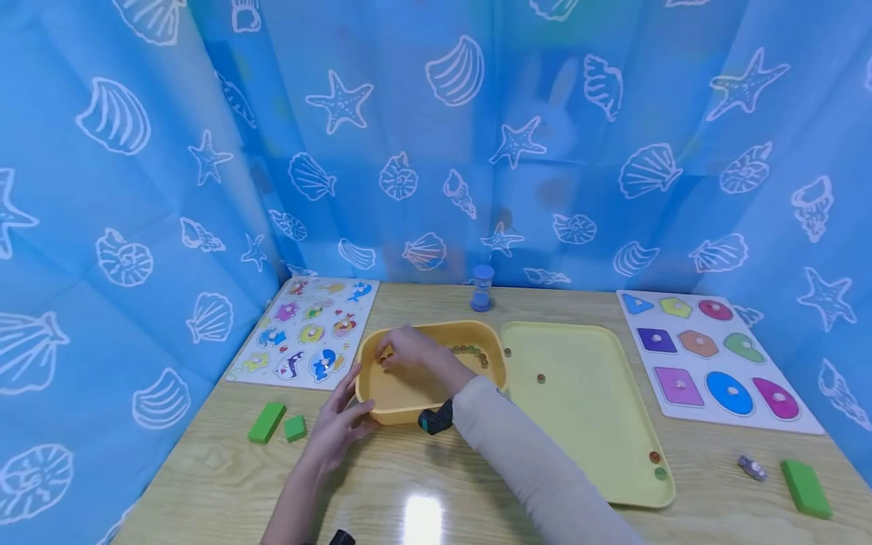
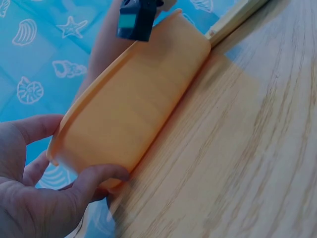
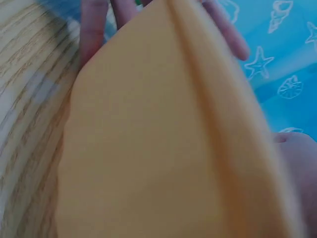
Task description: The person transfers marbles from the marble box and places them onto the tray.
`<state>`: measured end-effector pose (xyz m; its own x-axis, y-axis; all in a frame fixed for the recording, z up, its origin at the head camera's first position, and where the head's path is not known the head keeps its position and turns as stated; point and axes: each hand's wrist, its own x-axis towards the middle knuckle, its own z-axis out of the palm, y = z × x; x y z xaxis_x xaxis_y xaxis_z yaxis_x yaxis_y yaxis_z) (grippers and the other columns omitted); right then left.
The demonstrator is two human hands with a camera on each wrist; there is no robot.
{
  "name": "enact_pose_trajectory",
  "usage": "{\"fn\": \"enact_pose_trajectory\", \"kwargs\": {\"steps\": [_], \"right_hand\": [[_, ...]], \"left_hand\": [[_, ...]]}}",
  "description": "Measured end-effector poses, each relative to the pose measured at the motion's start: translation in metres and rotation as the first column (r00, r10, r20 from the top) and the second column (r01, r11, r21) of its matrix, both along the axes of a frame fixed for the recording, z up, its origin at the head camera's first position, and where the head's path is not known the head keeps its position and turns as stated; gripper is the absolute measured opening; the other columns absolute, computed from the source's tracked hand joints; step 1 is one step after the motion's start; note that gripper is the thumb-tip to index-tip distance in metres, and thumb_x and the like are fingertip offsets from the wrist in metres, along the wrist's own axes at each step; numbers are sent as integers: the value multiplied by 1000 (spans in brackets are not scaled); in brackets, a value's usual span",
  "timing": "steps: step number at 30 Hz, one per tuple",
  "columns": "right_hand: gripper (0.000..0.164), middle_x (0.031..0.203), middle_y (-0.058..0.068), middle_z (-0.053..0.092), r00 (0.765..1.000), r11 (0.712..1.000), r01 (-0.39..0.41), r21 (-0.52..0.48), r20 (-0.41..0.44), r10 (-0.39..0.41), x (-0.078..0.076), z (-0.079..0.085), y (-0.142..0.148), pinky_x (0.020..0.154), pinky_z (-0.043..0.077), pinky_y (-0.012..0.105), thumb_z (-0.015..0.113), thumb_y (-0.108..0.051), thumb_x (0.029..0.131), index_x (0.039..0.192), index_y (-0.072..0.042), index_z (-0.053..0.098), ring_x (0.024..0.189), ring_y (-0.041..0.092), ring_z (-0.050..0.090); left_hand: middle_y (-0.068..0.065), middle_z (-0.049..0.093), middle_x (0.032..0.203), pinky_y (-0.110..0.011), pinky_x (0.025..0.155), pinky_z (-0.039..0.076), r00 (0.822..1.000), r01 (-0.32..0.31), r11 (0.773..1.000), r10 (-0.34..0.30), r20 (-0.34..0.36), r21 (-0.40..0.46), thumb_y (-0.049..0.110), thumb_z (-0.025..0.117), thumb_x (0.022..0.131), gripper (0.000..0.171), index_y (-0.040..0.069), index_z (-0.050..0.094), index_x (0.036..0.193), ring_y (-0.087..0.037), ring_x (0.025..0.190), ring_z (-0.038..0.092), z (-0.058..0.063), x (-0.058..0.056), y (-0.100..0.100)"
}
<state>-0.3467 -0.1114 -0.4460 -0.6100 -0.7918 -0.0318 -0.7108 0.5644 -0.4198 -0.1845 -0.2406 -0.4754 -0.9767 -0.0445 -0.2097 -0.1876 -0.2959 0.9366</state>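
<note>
An orange plastic basin (image 1: 425, 415) stands on the wooden table. My left hand (image 1: 341, 416) grips its near left corner. In the left wrist view, the thumb of that left hand (image 2: 44, 193) presses low on the basin wall (image 2: 129, 99) while other fingers reach the rim. My right hand (image 1: 409, 350) reaches into the left end of the basin, fingers bent downward. A small amber spot shows at its fingertips; I cannot tell whether they pinch it. Several small glass marbles (image 1: 482, 356) line the far right inner wall. In the right wrist view, the basin wall (image 3: 138, 129) hides most of the right hand.
Right of the basin lies a yellow tray (image 1: 579, 424) with a few marbles (image 1: 655, 457). Peg puzzle boards stand at the back left (image 1: 306, 333) and right (image 1: 722, 356). Green blocks (image 1: 267, 422) lie left and right (image 1: 807, 488). A blue hourglass (image 1: 482, 289) stands behind the basin.
</note>
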Motion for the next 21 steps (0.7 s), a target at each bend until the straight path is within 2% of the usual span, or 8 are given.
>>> {"fn": "enact_pose_trajectory", "kwargs": {"steps": [1,7,10,12,15,17,20,21], "right_hand": [[17,98,-7,66,1000,1000,7,7,-2,-7,0,-2,1,86,46,19,67,-17,81,98,-17,69,93,9,57],[12,92,-7,66,999,1000,24,3,-40,-24,0,-3,6,77,45,16,65,-19,82,93,-17,70,83,8,54],[14,90,-5,66,1000,998,14,-65,-26,-16,1,7,15,68,46,20,64,-21,83,95,-17,69,77,11,55],[16,91,-6,66,1000,991,13,-131,-17,-15,2,19,28,64,44,20,63,-23,84,97,-17,69,74,12,54],[20,79,-6,62,1000,976,29,-217,-2,-30,2,42,58,53,38,21,62,-28,84,99,-17,68,60,11,47],[21,63,-5,53,998,960,62,-272,11,-61,2,54,85,47,31,20,61,-30,84,99,-18,68,52,10,37],[20,50,-1,31,990,933,139,-332,44,-132,-1,60,132,40,22,22,60,-31,85,100,-20,68,44,12,25],[20,48,-2,29,986,922,167,-348,42,-162,-3,58,148,39,21,22,61,-31,84,99,-20,68,43,12,24]], "left_hand": [[-11,10,149,-42,87,50,1000,1,1000,-1,0,0,0,59,80,72,33,31,138,-37,122,38,0,-1,2],[-11,12,149,-41,86,50,1000,0,1000,0,3,-8,0,59,81,71,34,33,137,-37,120,41,-2,-4,8],[-10,11,149,-40,86,51,1000,0,1000,0,4,-4,0,58,81,71,33,33,137,-36,119,41,-2,-4,9],[-11,10,149,-40,86,50,1000,3,1000,-3,-1,0,-1,58,80,71,33,32,138,-37,120,41,-2,-3,9],[-13,7,150,-41,87,50,1000,7,1000,-7,-3,1,-1,58,80,72,33,32,138,-39,121,39,-1,-2,7],[-13,7,150,-41,87,50,1000,4,1000,-4,-3,4,-2,57,80,72,32,32,138,-40,121,38,0,-1,6],[-13,6,150,-41,88,49,1000,0,1000,0,-2,13,-3,56,81,71,32,31,138,-40,122,36,2,1,3],[-12,6,150,-41,88,49,1000,-1,1000,1,-3,18,-3,56,81,71,31,31,138,-40,123,36,2,2,2]]}}
